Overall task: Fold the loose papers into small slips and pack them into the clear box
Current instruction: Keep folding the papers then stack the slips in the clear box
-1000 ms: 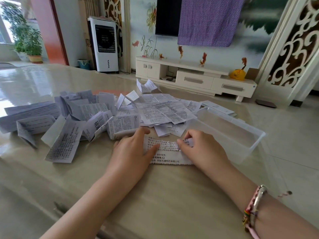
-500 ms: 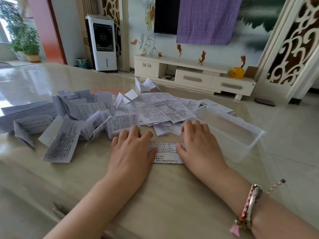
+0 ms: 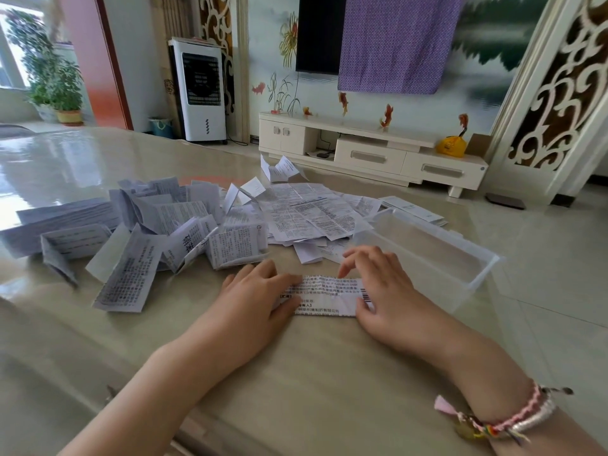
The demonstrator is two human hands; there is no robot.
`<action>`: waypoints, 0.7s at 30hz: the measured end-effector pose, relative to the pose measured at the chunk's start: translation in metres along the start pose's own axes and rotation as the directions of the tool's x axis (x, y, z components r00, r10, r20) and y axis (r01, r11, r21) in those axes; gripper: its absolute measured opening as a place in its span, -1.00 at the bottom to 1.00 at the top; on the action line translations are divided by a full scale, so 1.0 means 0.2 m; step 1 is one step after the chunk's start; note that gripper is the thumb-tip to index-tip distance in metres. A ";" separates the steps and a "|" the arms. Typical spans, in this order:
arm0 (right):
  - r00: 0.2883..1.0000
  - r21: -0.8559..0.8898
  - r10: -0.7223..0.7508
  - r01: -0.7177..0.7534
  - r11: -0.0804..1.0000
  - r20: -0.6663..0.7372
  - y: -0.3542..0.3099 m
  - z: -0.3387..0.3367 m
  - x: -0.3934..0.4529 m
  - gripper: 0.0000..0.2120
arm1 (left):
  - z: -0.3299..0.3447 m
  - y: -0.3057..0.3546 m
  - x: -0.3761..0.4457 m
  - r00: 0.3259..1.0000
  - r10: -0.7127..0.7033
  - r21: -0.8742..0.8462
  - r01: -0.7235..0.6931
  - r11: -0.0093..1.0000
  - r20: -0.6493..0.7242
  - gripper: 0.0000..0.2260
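A folded printed paper strip (image 3: 329, 296) lies flat on the beige table (image 3: 296, 390) between my hands. My left hand (image 3: 256, 301) presses on its left end with straight fingers. My right hand (image 3: 385, 291) lies on its right end, thumb on the strip's near edge, fingers loosely bent above the far edge. The clear box (image 3: 460, 268) stands just right of my right hand, and I see nothing in it. A heap of loose printed papers (image 3: 312, 212) lies behind the strip.
Several partly folded papers (image 3: 131, 245) are scattered at the left of the table. The table's near edge runs below my forearms, and its right edge passes by the box. A TV cabinet (image 3: 371, 149) and an air cooler (image 3: 200, 93) stand beyond on the floor.
Both hands pressed the strip flat and slid apart along it. My right hand has shifted right, uncovering the barcode end, and its fingers have lifted a little.
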State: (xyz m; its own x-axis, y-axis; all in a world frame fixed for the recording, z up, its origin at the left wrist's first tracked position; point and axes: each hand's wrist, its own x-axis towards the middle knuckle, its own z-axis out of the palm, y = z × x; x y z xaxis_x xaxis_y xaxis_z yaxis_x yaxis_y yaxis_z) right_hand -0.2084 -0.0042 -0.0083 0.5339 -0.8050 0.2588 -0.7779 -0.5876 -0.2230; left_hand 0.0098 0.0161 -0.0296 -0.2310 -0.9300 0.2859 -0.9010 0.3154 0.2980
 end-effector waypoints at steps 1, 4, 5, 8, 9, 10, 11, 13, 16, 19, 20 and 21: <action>1.000 0.010 -0.007 0.007 1.000 0.009 0.00 0.00 0.00 -0.62 | 0.00 -0.01 -0.01 0.999 0.024 -0.026 -0.025 0.999 -0.027 -0.68; 0.999 0.098 -0.027 0.023 0.995 0.035 0.00 -0.01 0.00 -0.66 | 0.00 -0.04 -0.02 0.988 0.117 -0.054 -0.123 0.991 -0.104 -0.68; 0.999 0.151 -0.026 0.021 0.988 0.037 0.00 -0.02 0.00 -0.72 | 0.00 -0.04 -0.02 0.984 0.144 -0.047 -0.149 0.988 -0.106 -0.67; 0.998 0.258 -0.052 0.045 0.965 0.022 0.01 -0.02 0.00 -0.76 | 0.00 -0.05 -0.02 0.979 0.183 -0.029 -0.186 0.982 -0.088 -0.60; 0.997 0.244 -0.073 0.065 0.967 0.023 0.01 -0.02 0.01 -0.73 | 0.00 -0.05 -0.02 0.979 0.186 -0.028 -0.189 0.982 -0.085 -0.56; 0.995 0.219 -0.094 0.086 0.972 0.024 0.01 -0.02 0.01 -0.71 | -0.01 -0.05 -0.02 0.979 0.186 -0.028 -0.189 0.982 -0.086 -0.53; 0.994 0.193 -0.108 0.101 0.976 0.026 0.01 -0.01 0.02 -0.70 | -0.01 -0.04 -0.02 0.979 0.186 -0.027 -0.189 0.982 -0.085 -0.52; 0.992 0.161 -0.120 0.115 0.980 0.025 0.02 -0.01 0.02 -0.70 | -0.01 -0.04 -0.02 0.979 0.187 -0.017 -0.189 0.982 -0.084 -0.53; 0.991 0.118 -0.135 0.131 0.984 0.020 0.02 -0.02 0.01 -0.72 | -0.02 -0.03 -0.02 0.977 0.189 0.010 -0.189 0.982 -0.097 -0.57; 0.991 0.112 -0.134 0.131 0.985 0.018 0.01 -0.03 0.01 -0.71 | -0.02 -0.02 -0.02 0.977 0.190 0.034 -0.188 0.982 -0.101 -0.57; 0.992 0.112 -0.126 0.123 0.986 0.019 0.00 -0.04 0.00 -0.70 | -0.03 -0.02 -0.02 0.977 0.191 0.037 -0.188 0.981 -0.097 -0.57; 0.993 0.108 -0.116 0.113 0.988 0.024 0.00 -0.04 0.00 -0.70 | -0.03 -0.02 -0.02 0.978 0.189 0.033 -0.187 0.982 -0.091 -0.56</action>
State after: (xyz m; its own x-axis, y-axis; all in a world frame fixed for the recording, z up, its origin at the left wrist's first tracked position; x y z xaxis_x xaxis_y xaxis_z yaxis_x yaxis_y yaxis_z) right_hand -0.2111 -0.0041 -0.0004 0.6281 -0.7332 0.2606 -0.6724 -0.6800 -0.2923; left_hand 0.0167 0.0194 -0.0270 -0.3631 -0.8323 0.4188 -0.8535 0.4774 0.2087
